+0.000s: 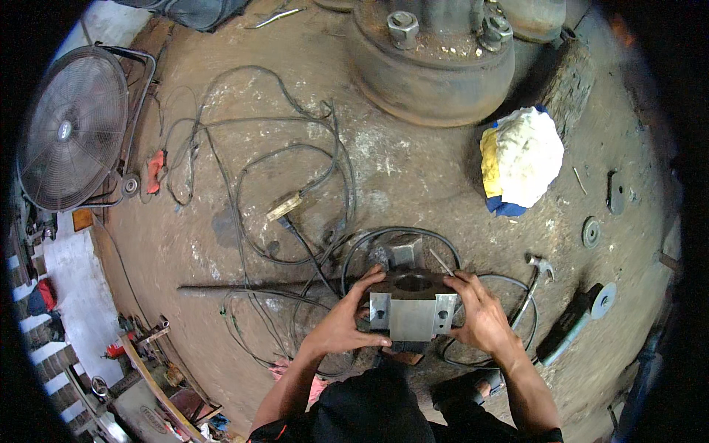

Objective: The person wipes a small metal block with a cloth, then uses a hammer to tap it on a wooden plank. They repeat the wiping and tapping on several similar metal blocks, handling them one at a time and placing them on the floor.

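A machined grey metal block (412, 317) with a round bore in its top and small bolt holes in its stepped sides is held low in front of me. My left hand (341, 323) clasps its left end, thumb below and fingers on the upper edge. At the opposite end, my right hand (484, 317) grips it with the fingers over the top corner. Just beyond stands another metal block (405, 252), partly hidden by the held one. A thin pale stick (442, 261) lies close to my right fingertips.
Black cable (235, 177) loops across the floor around a connector (284, 207). On the right are a hammer (530, 284), a disc tool like an angle grinder (604, 300) and a cloth bundle (521, 159). A large flanged part (436, 88) stands ahead; a fan (70, 129), far left.
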A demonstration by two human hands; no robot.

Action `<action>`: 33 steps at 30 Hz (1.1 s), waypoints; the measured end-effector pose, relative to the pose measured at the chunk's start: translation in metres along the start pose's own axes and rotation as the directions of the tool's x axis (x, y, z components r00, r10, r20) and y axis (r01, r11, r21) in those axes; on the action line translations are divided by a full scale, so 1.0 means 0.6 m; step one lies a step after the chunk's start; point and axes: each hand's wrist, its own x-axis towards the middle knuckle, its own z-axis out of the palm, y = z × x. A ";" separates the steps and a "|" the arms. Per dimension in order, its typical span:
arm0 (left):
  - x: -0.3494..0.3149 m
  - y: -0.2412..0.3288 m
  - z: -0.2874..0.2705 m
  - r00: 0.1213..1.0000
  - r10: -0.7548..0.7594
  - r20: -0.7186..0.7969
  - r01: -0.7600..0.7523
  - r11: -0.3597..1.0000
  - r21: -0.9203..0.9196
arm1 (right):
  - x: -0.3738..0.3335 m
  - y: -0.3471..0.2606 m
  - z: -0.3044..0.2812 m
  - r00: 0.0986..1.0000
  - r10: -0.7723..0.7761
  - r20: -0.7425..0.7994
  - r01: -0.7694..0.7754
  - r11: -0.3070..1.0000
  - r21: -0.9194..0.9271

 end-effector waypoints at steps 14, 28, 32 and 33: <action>0.011 0.004 -0.003 0.979 0.184 -0.084 -0.137 0.907 0.398 | 0.015 0.001 -0.003 0.993 -0.106 -0.046 0.104 0.994 -0.044; -0.001 -0.032 0.008 0.983 0.139 -0.123 -0.127 0.987 0.101 | 0.008 -0.024 -0.010 0.995 -0.060 -0.075 0.052 0.993 -0.104; 0.001 -0.033 0.011 0.969 0.224 -0.108 -0.208 0.968 0.141 | 0.009 -0.028 0.005 0.995 0.077 -0.070 -0.081 0.995 -0.056; 0.002 -0.029 0.008 0.970 0.222 -0.098 -0.212 0.972 0.103 | 0.010 -0.027 0.007 0.994 0.037 -0.102 -0.042 0.998 -0.044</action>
